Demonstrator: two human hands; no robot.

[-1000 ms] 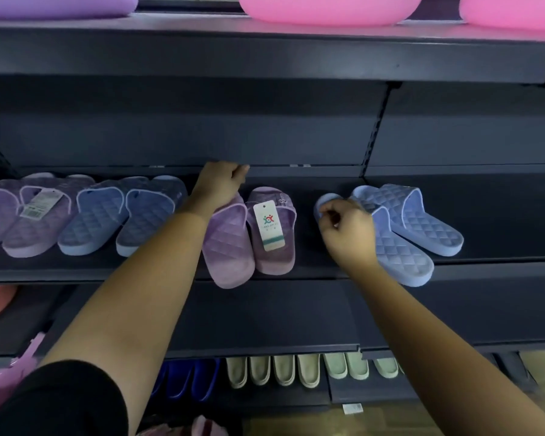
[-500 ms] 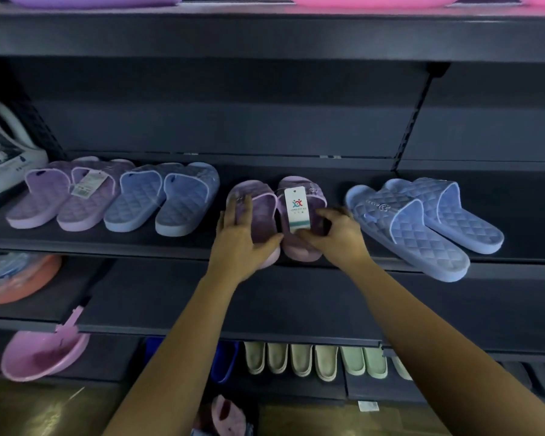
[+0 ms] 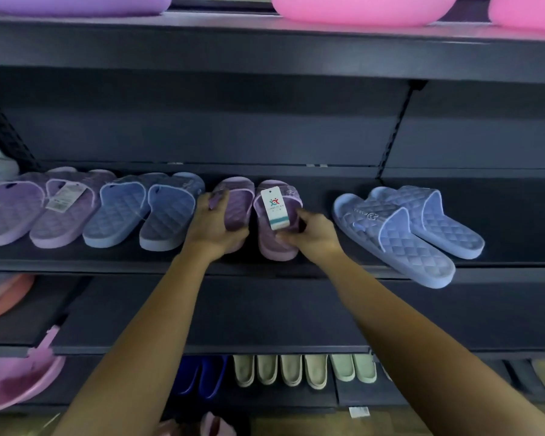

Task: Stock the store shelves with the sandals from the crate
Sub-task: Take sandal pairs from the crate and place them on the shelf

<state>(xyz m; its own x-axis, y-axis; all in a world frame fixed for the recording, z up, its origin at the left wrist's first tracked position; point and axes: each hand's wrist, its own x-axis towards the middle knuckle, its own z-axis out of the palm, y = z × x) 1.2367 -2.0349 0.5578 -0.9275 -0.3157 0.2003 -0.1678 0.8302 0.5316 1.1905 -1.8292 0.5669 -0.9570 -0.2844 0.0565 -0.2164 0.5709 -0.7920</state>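
Note:
A pair of purple sandals sits on the dark middle shelf. My left hand grips the left purple sandal from its left side. My right hand holds the right purple sandal, which carries a white paper tag. To their left stand a blue pair and another purple pair. To the right lies a second blue pair, angled, with one heel overhanging the shelf edge. The crate is out of sight.
Pink tubs and a purple tub sit on the top shelf. Lower shelves hold cream sandals, dark blue ones, a pink basin and an orange basin. The shelf right of the angled blue pair is bare.
My left hand came down from the back of the shelf onto the left purple sandal. My right hand left the blue sandal and took the tagged purple one.

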